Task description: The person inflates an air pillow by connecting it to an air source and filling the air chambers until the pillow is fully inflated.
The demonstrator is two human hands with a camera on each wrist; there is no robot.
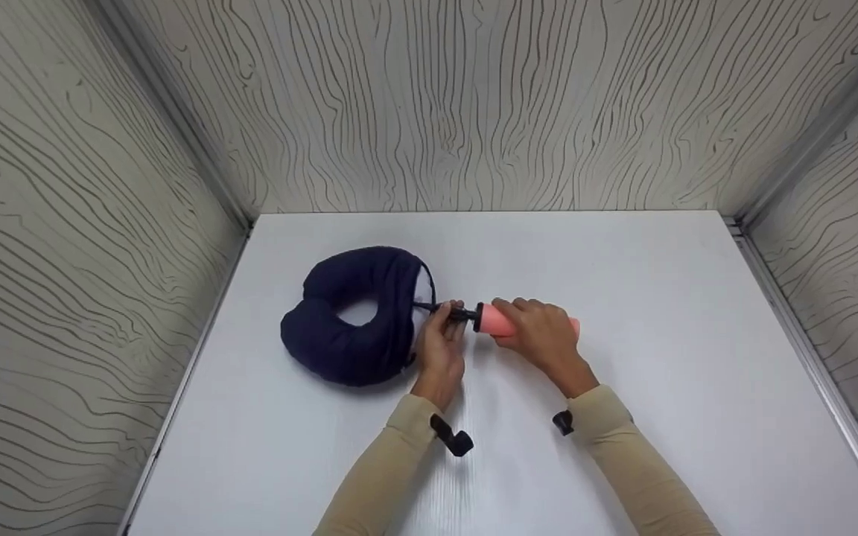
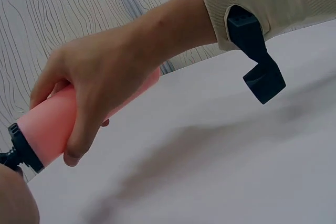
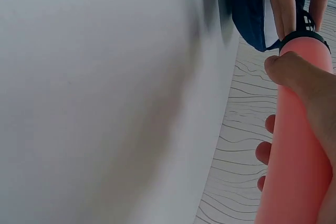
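A navy U-shaped neck pillow [image 1: 347, 365] with a white patch on its right side lies on the white table. My right hand [image 1: 544, 331] is wrapped around the pink barrel of a hand pump [image 3: 299, 145]. In the right wrist view, its thumb lies along the barrel near the black collar [image 3: 303, 36]. My left hand [image 1: 442, 357] pinches the pump's black nozzle end [image 1: 460, 314] between thumb and fingers, right beside the pillow. A thin black tube [image 1: 424, 305] runs from the pillow's edge to those fingertips. The join itself is hidden by the fingers.
The white table [image 1: 660, 298] meets a wood-grain patterned back wall [image 1: 474, 112], with similar walls at left and right. Metal strips run along the corners. A black wrist mount [image 1: 453, 435] sticks out from the left sleeve, and another [image 1: 563, 423] from the right.
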